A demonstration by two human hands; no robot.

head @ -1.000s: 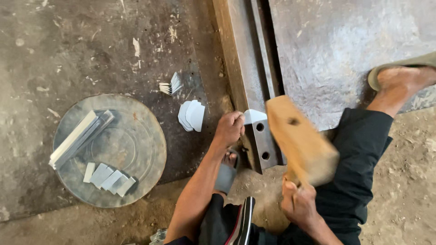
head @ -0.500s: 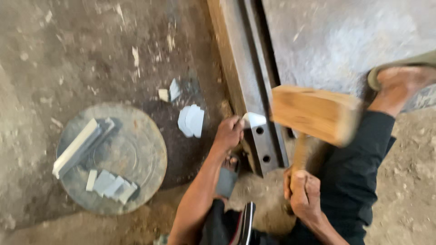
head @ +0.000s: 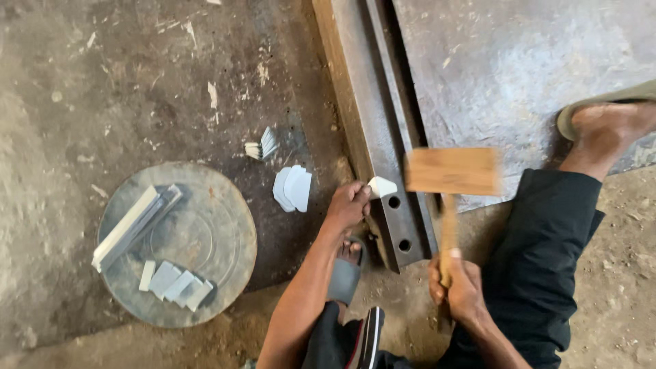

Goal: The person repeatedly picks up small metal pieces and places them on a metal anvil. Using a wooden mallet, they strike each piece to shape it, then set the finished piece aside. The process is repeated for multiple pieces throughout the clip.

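My left hand point(head: 348, 203) pinches a small white metal piece point(head: 381, 186) against the edge of a long steel bar point(head: 372, 116) that has two holes near its close end. My right hand point(head: 456, 288) grips the handle of a wooden mallet point(head: 451, 172). The mallet's block-shaped head is blurred and hangs just to the right of the white piece, above the bar.
A round metal lid point(head: 225, 232) on the dirt floor holds long strips point(head: 130, 224) and several small flat pieces point(head: 174, 283). A stack of white cut pieces point(head: 292, 188) and a smaller pile point(head: 262, 145) lie left of the bar. A grey metal sheet point(head: 506, 75) lies right, under my sandalled foot point(head: 601, 123).
The mallet head has swung from raised and tilted down to level, close over the bar beside the white piece. My left hand has stayed on the piece.
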